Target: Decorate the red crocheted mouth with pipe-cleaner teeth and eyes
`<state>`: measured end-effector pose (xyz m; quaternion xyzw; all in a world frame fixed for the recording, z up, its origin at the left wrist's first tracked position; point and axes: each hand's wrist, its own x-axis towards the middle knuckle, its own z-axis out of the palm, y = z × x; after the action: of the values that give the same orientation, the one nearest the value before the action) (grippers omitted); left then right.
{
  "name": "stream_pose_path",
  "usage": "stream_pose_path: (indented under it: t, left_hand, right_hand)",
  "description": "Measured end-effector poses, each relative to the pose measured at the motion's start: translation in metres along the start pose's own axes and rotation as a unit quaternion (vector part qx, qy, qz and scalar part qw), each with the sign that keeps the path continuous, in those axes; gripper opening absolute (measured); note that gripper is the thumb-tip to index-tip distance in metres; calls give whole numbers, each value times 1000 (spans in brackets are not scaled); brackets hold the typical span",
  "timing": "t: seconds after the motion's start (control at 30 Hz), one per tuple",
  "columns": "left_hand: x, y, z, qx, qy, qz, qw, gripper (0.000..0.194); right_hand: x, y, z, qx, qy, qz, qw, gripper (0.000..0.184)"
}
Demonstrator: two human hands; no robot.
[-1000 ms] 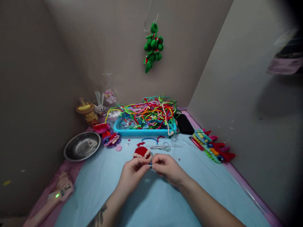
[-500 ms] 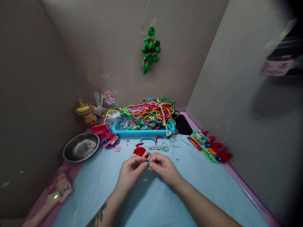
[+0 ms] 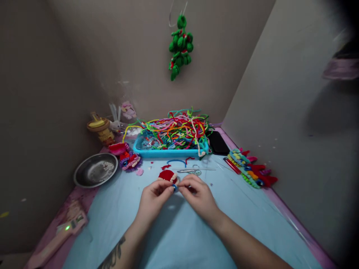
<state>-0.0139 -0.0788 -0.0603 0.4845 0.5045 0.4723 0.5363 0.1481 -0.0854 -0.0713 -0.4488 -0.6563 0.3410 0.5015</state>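
Note:
Between the fingertips of my left hand (image 3: 155, 194) is a small round blue piece (image 3: 175, 188), with a pale spot on it, perhaps a crocheted eye. My right hand (image 3: 198, 192) is closed in a pinch right beside the piece's right edge; what lies between its fingertips is too small to make out. Just behind my fingers, a red crocheted piece with cream bobbled trim (image 3: 167, 175) rests on the light blue cloth (image 3: 179, 239), partly hidden by my hands.
Beyond my hands lie small scissors (image 3: 188, 171) and yarn scraps (image 3: 176, 161). A blue tray (image 3: 171, 153) heaped with colourful yarn stands behind. Left are a metal bowl (image 3: 84, 177) and a pink glue gun (image 3: 64, 233); right, a phone (image 3: 218, 143), red cutter (image 3: 232, 166) and crocheted pieces (image 3: 249, 170).
The fingertips of my right hand have drawn slightly away from the blue piece, so more of it shows in my left hand. The whole view has tilted slightly.

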Motion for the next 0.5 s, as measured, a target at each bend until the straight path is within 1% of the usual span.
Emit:
stream_pose_path:
  t: [0.07, 0.13, 0.23, 0.33, 0.43, 0.5]
  left_hand:
    - [0, 1, 0, -9, -3, 0, 1000, 20]
    - [-1, 0, 0, -20, -5, -1, 1000, 21]
    - [0, -2, 0, -24, 0, -4, 1000, 21]
    - [0, -3, -1, -15, -2, 2, 1000, 19]
    - [-1, -4, 0, 7, -12, 16, 1000, 16]
    - [-2, -5, 0, 29, -20, 26, 999, 15]
  right_hand:
    - [-4, -1, 1, -36, 10, -56, 998, 15]
    - [-8, -1, 3, -58, 10, -93, 994, 20]
    - [-9, 0, 6, -68, 3, -100, 993, 23]
    - [-7, 0, 6, -52, 4, -67, 996, 18]
    - [-3, -1, 4, -17, 11, 5, 1000, 10]
    - [0, -1, 2, 7, -8, 46, 999, 7]
